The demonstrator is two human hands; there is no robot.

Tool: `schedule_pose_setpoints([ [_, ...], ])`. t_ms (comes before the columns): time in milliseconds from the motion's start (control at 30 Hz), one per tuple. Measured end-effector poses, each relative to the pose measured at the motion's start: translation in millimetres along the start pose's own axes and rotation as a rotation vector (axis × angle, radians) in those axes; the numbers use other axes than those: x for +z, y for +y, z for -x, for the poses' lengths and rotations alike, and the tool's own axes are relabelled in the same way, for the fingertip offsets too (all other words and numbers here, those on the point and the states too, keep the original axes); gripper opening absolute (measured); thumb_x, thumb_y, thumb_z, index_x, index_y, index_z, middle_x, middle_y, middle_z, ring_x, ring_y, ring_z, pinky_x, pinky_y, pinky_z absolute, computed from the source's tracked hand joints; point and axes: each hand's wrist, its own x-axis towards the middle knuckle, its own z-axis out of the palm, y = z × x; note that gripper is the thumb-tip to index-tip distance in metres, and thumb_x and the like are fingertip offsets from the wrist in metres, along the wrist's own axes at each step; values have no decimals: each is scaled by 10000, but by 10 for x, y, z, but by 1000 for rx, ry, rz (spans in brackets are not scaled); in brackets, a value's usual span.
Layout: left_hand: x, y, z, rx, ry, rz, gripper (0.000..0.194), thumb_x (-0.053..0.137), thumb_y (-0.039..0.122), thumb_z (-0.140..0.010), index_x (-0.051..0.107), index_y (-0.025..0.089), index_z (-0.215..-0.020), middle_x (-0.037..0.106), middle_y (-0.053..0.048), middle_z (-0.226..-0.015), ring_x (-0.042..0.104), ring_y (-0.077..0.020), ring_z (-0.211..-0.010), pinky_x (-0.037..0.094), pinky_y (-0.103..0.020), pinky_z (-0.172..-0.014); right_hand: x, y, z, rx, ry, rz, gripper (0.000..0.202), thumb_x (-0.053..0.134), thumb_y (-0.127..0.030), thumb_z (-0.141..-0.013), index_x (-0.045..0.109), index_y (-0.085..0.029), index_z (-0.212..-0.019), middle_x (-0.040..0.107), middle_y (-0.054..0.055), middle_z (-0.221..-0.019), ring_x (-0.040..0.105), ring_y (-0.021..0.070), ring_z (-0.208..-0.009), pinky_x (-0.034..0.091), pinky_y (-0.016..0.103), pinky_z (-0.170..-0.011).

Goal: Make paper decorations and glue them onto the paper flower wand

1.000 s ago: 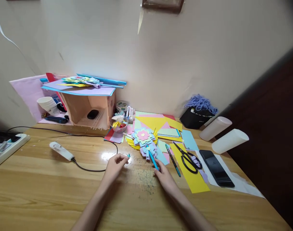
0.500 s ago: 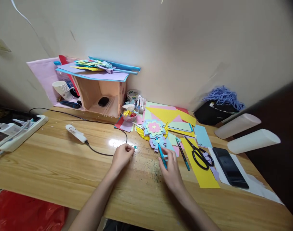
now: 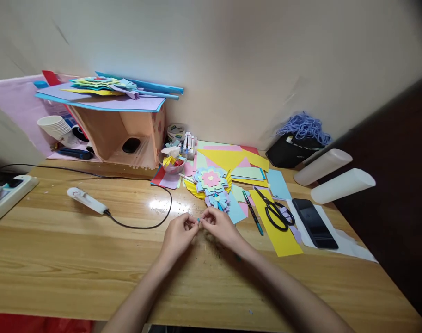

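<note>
My left hand (image 3: 179, 235) and my right hand (image 3: 222, 227) meet low over the table, fingertips pinched together. Between them is a tiny teal paper piece (image 3: 198, 221), mostly covered by the fingers. Just beyond the hands lies a layered paper flower (image 3: 211, 179) in pink, green and blue, with a lilac and blue folded paper part (image 3: 217, 201) below it. My right hand and wrist hide the lower end of the flower's blue stem. Small paper scraps are scattered on the wood beneath my hands.
To the right are a teal pen (image 3: 253, 213), black-handled scissors (image 3: 278, 216) on yellow paper (image 3: 283, 243), and a phone (image 3: 314, 224). A glue gun (image 3: 86, 200) with its cord lies left. Behind stand a cardboard box (image 3: 158, 125) and a scrap bowl (image 3: 174, 164).
My right hand has let go of the blue stem and moved left to my left hand, its fingertips now at the teal piece. The view has shifted rightward.
</note>
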Motion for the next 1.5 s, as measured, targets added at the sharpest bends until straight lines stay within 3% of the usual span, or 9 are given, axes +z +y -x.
schedule_pose_setpoints([
  [100,-13,26,5,-2,-38,38,295,532,404,-765,647,148,-858,665,-38,-722,548,-146,-579,391,-241,-551,-173,19,-75,21,27,10,71,544,-224,-724,590,-170,-729,576,-14,-625,504,122,-573,380,229,-538],
  [167,-23,33,6,-12,-48,55,339,531,426,-770,640,147,-929,677,-46,-748,565,-151,-587,409,-247,-559,-351,41,-163,10,110,93,82,562,-232,-721,619,-173,-722,635,11,-702,552,140,-643,404,237,-584],
  [267,-31,4,-5,-10,-48,18,294,523,385,-775,649,153,-903,685,-50,-767,572,-152,-596,417,-253,-572,-605,66,-295,79,144,258,105,578,-254,-728,654,-184,-710,688,24,-783,592,146,-641,417,242,-588],
  [367,-34,-56,-30,-11,-54,6,237,503,310,-768,657,161,-867,692,-50,-783,589,-155,-623,428,-260,-602,-729,73,-374,131,144,331,111,602,-275,-718,677,-198,-690,706,21,-784,610,155,-620,401,242,-553],
  [600,-48,-142,-71,-14,-38,27,201,475,236,-750,646,167,-832,696,-51,-807,624,-162,-715,451,-268,-690,-712,98,-416,127,200,458,116,607,-274,-717,685,-218,-654,713,13,-795,625,195,-783,367,251,-597],
  [1100,-87,-98,-62,-71,-33,27,225,477,290,-752,643,173,-849,697,-52,-793,628,-179,-721,442,-263,-617,-801,133,-304,47,272,484,175,514,-279,-780,676,-215,-788,685,22,-835,585,201,-851,375,277,-673],
  [1300,-342,-134,-23,-122,87,147,263,489,323,-738,636,144,-862,694,-78,-810,648,-200,-759,463,-283,-667,-712,181,-323,44,223,490,147,549,-307,-744,649,-200,-762,653,28,-773,564,202,-820,368,280,-679],
  [1500,-740,-474,248,-201,376,165,364,530,414,-702,637,133,-907,702,-106,-851,657,-242,-831,478,-343,-773,-637,210,-405,49,208,473,83,545,-254,-701,598,-190,-703,626,23,-729,560,183,-738,358,251,-601],
])
